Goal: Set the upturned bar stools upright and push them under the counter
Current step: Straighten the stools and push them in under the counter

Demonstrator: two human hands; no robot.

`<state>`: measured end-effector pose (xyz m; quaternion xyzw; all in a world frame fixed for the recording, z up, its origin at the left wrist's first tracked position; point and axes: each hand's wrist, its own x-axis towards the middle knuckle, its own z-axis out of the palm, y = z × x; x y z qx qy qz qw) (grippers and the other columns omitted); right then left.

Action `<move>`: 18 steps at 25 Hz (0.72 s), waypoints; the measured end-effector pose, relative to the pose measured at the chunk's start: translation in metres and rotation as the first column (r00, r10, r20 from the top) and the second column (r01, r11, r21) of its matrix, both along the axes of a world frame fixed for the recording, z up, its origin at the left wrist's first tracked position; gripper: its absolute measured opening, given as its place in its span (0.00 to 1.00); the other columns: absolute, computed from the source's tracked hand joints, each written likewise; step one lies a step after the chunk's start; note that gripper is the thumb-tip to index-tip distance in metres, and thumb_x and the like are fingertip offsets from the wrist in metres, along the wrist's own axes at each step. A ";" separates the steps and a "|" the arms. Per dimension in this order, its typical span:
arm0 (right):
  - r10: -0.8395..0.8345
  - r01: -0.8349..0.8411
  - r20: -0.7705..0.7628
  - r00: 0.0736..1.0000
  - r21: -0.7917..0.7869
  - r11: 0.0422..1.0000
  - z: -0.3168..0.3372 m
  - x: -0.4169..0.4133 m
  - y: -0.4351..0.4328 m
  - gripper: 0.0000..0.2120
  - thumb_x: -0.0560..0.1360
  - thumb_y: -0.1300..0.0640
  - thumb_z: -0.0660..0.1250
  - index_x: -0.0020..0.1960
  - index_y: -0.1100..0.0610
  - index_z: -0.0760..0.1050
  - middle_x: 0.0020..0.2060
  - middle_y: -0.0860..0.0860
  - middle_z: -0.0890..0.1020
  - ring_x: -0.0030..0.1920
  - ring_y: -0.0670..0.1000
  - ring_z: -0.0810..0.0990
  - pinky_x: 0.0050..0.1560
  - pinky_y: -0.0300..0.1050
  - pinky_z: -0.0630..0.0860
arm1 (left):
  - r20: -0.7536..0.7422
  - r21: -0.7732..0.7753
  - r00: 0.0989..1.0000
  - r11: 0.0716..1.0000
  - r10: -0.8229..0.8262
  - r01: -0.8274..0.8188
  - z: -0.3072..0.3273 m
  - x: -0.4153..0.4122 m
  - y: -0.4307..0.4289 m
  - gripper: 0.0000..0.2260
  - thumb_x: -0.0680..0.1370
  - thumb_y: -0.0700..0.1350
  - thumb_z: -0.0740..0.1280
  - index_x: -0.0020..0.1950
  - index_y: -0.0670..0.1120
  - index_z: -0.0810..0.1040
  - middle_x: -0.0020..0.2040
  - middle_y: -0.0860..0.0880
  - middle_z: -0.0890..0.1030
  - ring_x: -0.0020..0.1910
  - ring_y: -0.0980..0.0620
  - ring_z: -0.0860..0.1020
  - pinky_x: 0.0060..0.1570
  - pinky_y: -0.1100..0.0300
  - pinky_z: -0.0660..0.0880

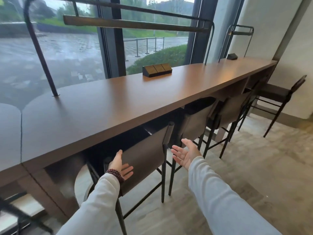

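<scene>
nearest stool point(144, 160) upright under counter point(105, 109) | left hand point(121, 166) spread on backrest | right hand point(185, 154) spread, beside it

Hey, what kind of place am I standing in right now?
Probably a café or lounge window bar: a long wooden counter against big windows, a row of bar stools, and tabletop socket boxes.

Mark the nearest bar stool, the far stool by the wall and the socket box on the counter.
Nearest bar stool point(145, 156), head view, on its brown backrest.
Far stool by the wall point(274, 94), head view, on its dark seat.
Socket box point(157, 69), head view, on its sloped front face.
</scene>
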<state>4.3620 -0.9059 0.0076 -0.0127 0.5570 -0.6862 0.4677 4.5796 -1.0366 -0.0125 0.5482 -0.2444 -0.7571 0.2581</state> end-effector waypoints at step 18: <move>0.456 -0.390 -0.045 0.889 0.449 0.804 -0.051 -0.143 -0.198 0.29 0.73 0.51 0.69 0.70 0.53 0.64 0.61 0.60 0.74 0.57 0.64 0.77 0.44 0.55 0.82 | -0.190 0.156 0.621 0.648 0.761 -0.746 -0.045 -0.048 -0.038 0.05 0.76 0.36 0.62 0.40 0.41 0.70 0.42 0.43 0.73 0.42 0.45 0.73 0.55 0.47 0.77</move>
